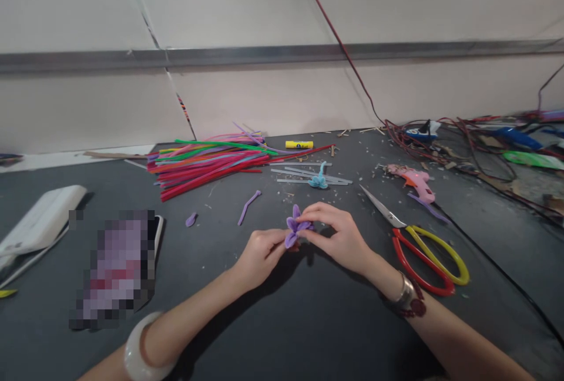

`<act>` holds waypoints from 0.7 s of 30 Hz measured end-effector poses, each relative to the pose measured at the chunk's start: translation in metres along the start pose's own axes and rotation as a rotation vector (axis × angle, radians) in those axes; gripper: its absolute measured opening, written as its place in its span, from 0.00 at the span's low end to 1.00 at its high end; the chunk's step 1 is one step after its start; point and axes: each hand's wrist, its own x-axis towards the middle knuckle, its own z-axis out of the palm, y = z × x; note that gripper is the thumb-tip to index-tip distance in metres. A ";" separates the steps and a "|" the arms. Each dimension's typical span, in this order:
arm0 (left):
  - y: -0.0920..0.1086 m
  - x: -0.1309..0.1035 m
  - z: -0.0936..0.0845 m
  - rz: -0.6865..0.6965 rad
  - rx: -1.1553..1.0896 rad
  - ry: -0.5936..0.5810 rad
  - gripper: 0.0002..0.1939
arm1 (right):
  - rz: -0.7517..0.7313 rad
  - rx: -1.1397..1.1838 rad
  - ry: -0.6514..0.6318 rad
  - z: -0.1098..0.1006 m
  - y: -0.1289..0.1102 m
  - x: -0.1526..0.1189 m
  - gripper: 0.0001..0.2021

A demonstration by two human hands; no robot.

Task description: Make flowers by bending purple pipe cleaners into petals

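Note:
A purple pipe-cleaner flower [291, 236] with several looped petals is held between my two hands, just above the dark table. My left hand [262, 258] pinches it from the left, low down. From the right, the thumb and fingers of my right hand [339, 231] close on its petals. The underside of the flower is hidden by my fingers. Beyond it lies a small light-blue pipe-cleaner piece [319, 180] on several clear glue sticks [288, 181]. To the left are a bent purple pipe-cleaner stem [249, 207] and a loose purple petal [191, 219].
A bundle of coloured pipe cleaners [211, 167] lies at the back, near a yellow glue tube [299, 145]. Scissors [423, 258] and a pink glue gun [412, 181] with a black cord are on the right. A phone [114, 269] and a white power bank [46, 216] lie left.

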 end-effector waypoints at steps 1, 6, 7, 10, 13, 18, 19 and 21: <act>-0.001 0.000 0.001 -0.015 -0.028 -0.006 0.12 | 0.002 -0.024 -0.003 0.000 0.000 0.000 0.08; -0.004 -0.002 0.005 -0.114 -0.186 -0.020 0.13 | -0.071 -0.164 -0.036 -0.004 0.003 0.000 0.07; -0.004 -0.002 0.005 -0.126 -0.194 -0.026 0.13 | -0.090 -0.185 -0.045 -0.006 0.003 0.000 0.06; -0.005 -0.003 0.005 -0.128 -0.145 -0.035 0.13 | -0.100 -0.240 -0.083 -0.008 0.004 0.000 0.07; -0.005 -0.003 0.005 -0.092 -0.034 -0.028 0.13 | -0.075 -0.311 -0.136 -0.009 0.003 -0.001 0.06; -0.003 -0.005 0.006 -0.009 0.107 0.023 0.11 | -0.138 -0.468 -0.197 -0.007 0.001 -0.004 0.05; -0.003 -0.006 0.006 0.006 0.123 0.035 0.11 | -0.175 -0.506 -0.202 -0.006 0.001 -0.005 0.06; -0.003 -0.006 0.007 0.027 0.154 0.052 0.11 | -0.246 -0.575 -0.206 -0.004 -0.001 -0.006 0.07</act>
